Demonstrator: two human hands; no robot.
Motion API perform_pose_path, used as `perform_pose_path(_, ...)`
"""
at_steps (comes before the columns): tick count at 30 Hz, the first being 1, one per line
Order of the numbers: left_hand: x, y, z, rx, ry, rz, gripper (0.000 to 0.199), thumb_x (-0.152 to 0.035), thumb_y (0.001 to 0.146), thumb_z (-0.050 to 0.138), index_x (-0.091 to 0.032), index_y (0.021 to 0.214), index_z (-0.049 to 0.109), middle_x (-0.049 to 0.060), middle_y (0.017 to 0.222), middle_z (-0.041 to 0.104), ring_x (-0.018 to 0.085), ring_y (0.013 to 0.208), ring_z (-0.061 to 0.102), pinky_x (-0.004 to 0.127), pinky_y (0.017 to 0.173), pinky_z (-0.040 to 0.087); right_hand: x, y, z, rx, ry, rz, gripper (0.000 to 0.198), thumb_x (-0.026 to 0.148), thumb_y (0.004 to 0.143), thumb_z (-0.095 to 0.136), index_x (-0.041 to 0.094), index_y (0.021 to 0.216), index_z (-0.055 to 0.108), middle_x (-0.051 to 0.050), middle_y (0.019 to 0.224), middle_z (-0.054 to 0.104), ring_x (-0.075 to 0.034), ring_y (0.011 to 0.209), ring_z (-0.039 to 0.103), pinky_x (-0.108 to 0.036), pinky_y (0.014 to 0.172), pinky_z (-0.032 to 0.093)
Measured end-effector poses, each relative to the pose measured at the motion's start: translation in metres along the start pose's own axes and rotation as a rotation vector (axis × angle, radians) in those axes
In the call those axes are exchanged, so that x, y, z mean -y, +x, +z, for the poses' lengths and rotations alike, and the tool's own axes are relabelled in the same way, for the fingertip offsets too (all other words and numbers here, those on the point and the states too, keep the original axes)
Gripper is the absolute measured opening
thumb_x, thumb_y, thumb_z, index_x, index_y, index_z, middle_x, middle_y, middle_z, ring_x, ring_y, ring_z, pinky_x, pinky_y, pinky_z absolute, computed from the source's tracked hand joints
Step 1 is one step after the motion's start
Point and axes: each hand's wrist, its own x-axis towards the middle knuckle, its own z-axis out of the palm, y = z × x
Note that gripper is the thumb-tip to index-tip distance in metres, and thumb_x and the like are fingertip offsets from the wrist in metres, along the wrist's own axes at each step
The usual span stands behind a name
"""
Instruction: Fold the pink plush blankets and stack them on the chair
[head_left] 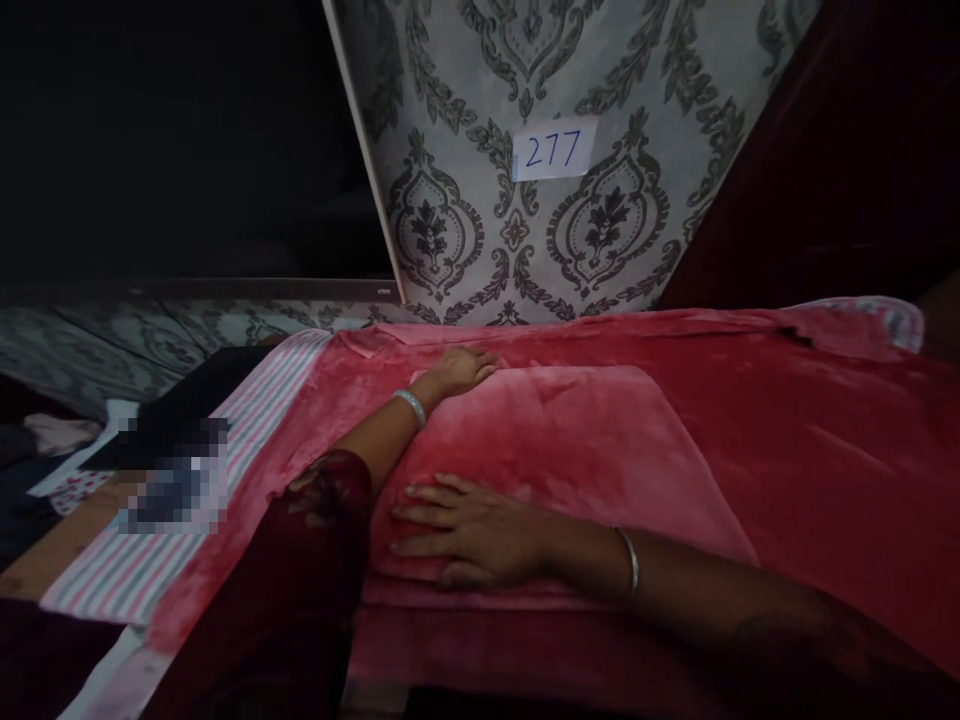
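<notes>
Dark sleeve (300,570) lay nearest | right hand (480,530) rested on red cloth (585,430), fingers spread | left hand (459,370) lay flat beyond.

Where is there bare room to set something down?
Widest: red cloth right of the folded pink panel. Smaller: the panel's right part, beyond the right forearm. Crowded: the panel's left side, under the left hand and right hand; farther left, striped cloth and a black item.
</notes>
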Motion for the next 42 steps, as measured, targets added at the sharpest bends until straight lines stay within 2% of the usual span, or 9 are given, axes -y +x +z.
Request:
perform_pose_path(5, -0.021, -0.037, -0.036, -0.140, -0.126, 0.040, 0.050, -0.041, 0.106, 0.035, -0.022, 0.145, 0.059, 0.008, 0.149, 0.060, 0.024, 0.140, 0.053, 0.040, 0.119, 0.038, 0.001, -0.003, -0.003, 0.002, 0.036, 0.000, 0.057, 0.047, 0.106, 0.048, 0.028, 0.159, 0.041, -0.005, 0.170, 0.028, -0.024, 0.160, 0.014, -0.051, 0.129, 0.009)
perform_pose_path(8, -0.035, -0.078, -0.049, -0.043, -0.209, 0.174, 0.054, -0.046, 0.107, 0.033, -0.021, 0.148, 0.057, 0.008, 0.151, 0.059, 0.024, 0.144, 0.049, 0.041, 0.122, 0.034, 0.005, 0.005, -0.010, 0.013, 0.043, -0.023, 0.059, 0.047, 0.105, 0.050, 0.027, 0.160, 0.040, -0.008, 0.170, 0.029, -0.027, 0.159, 0.017, -0.055, 0.128, 0.010)
perform_pose_path(12, -0.044, -0.121, -0.041, 0.117, -0.195, 0.204, 0.056, -0.050, 0.107, 0.032, -0.027, 0.157, 0.044, 0.007, 0.164, 0.042, 0.025, 0.156, 0.030, 0.052, 0.129, 0.014, 0.014, 0.025, -0.011, 0.035, 0.013, -0.071, 0.058, 0.048, 0.104, 0.052, 0.027, 0.158, 0.043, -0.008, 0.168, 0.034, -0.025, 0.158, 0.022, -0.052, 0.129, 0.014)
perform_pose_path(15, -0.042, -0.131, -0.021, 0.141, -0.160, 0.157, 0.061, -0.054, 0.106, 0.035, -0.030, 0.162, 0.033, 0.008, 0.171, 0.027, 0.027, 0.160, 0.018, 0.058, 0.128, 0.008, 0.019, 0.035, -0.001, 0.088, -0.023, -0.073, 0.056, 0.046, 0.103, 0.055, 0.029, 0.156, 0.047, -0.006, 0.168, 0.034, -0.025, 0.158, 0.022, -0.052, 0.129, 0.011)
perform_pose_path(20, -0.023, -0.118, -0.002, 0.074, -0.119, 0.158, 0.065, -0.059, 0.104, 0.036, -0.033, 0.163, 0.029, 0.007, 0.172, 0.024, 0.028, 0.160, 0.014, 0.058, 0.128, 0.002, 0.016, 0.035, 0.011, 0.099, -0.010, -0.047, 0.053, 0.045, 0.104, 0.053, 0.032, 0.155, 0.048, -0.003, 0.168, 0.034, -0.024, 0.159, 0.018, -0.054, 0.129, 0.011)
perform_pose_path(30, 0.045, -0.064, 0.007, 0.182, -0.164, -0.193, 0.063, -0.056, 0.106, 0.023, -0.026, 0.158, 0.041, 0.007, 0.167, 0.037, 0.025, 0.156, 0.029, 0.049, 0.128, 0.020, 0.010, 0.039, 0.010, 0.038, -0.128, -0.087, 0.051, 0.046, 0.104, 0.053, 0.035, 0.153, 0.048, -0.001, 0.166, 0.038, -0.021, 0.157, 0.023, -0.052, 0.127, 0.022)
perform_pose_path(34, 0.033, -0.056, -0.012, 0.183, 0.039, -0.291, 0.054, -0.045, 0.107, 0.030, -0.024, 0.151, 0.051, 0.010, 0.163, 0.043, 0.029, 0.153, 0.036, 0.059, 0.125, 0.024, 0.013, 0.042, 0.006, 0.012, -0.313, -0.119, 0.051, 0.053, 0.106, 0.045, 0.035, 0.154, 0.048, 0.001, 0.165, 0.040, -0.020, 0.156, 0.026, -0.048, 0.127, 0.025)
perform_pose_path(37, 0.016, -0.057, -0.030, 0.110, 0.138, -0.279, 0.056, -0.041, 0.106, 0.033, -0.017, 0.155, 0.046, 0.017, 0.165, 0.037, 0.035, 0.155, 0.030, 0.066, 0.125, 0.014, 0.018, 0.030, -0.012, -0.049, -0.390, -0.096, 0.059, 0.060, 0.105, 0.041, 0.033, 0.157, 0.043, 0.001, 0.168, 0.034, -0.019, 0.157, 0.020, -0.044, 0.129, 0.019)
perform_pose_path(42, -0.027, -0.046, -0.044, -0.014, 0.141, -0.045, 0.059, -0.042, 0.106, 0.031, -0.018, 0.159, 0.039, 0.014, 0.168, 0.032, 0.030, 0.157, 0.025, 0.060, 0.128, 0.015, 0.022, -0.049, -0.048, -0.143, -0.296, 0.138, 0.054, 0.048, 0.107, 0.045, 0.028, 0.157, 0.043, -0.003, 0.170, 0.031, -0.022, 0.158, 0.019, -0.048, 0.129, 0.016)
